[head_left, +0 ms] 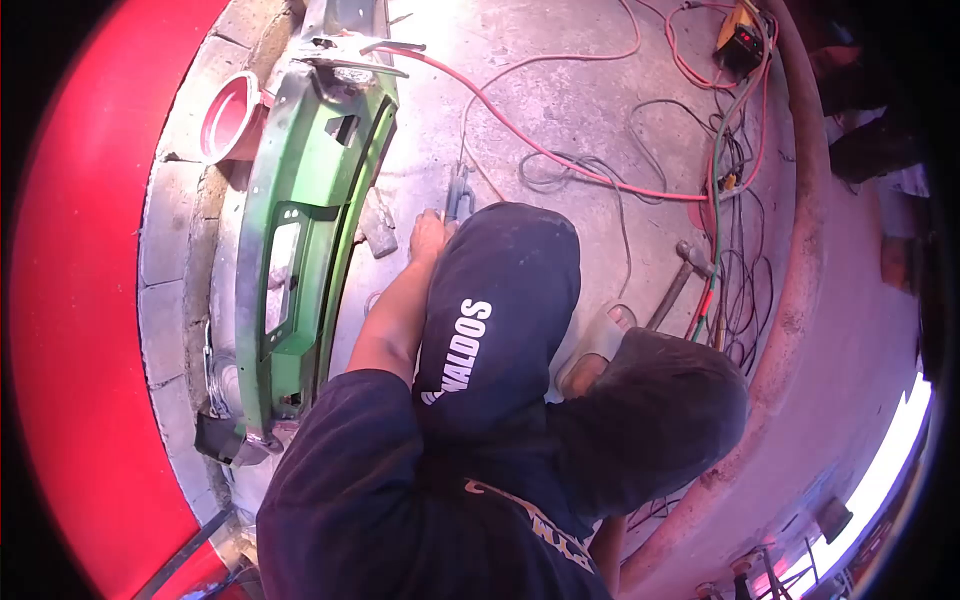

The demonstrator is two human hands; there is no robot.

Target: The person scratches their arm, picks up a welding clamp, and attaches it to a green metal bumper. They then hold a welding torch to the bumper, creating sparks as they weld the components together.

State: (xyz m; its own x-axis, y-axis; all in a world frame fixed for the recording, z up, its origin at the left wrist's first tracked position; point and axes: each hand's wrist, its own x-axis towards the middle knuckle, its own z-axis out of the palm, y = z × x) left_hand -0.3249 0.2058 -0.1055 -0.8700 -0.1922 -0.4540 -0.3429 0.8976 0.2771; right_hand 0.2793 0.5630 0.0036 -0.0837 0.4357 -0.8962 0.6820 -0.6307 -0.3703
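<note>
My left hand (pixel 430 236) reaches forward beside my raised knee, its fingers closed at the near end of a small blue-grey tool (pixel 459 197). The knee hides part of the hand and tool. A thin cable runs up from the tool. To the left of this hand, a hammer-like metal piece (pixel 379 228) lies on the floor beside a long green metal part (pixel 305 180) with rectangular openings. My right hand is out of sight; only a bit of forearm shows at the bottom.
A red-and-white bucket (pixel 232 118) stands left of the green part, near a red surface (pixel 80 280). Right of my legs lies a hammer (pixel 676 285). Red, green and dark cables (pixel 735 230) tangle near a yellow-and-black device (pixel 742 42). My sandalled foot (pixel 594 350) rests on the floor.
</note>
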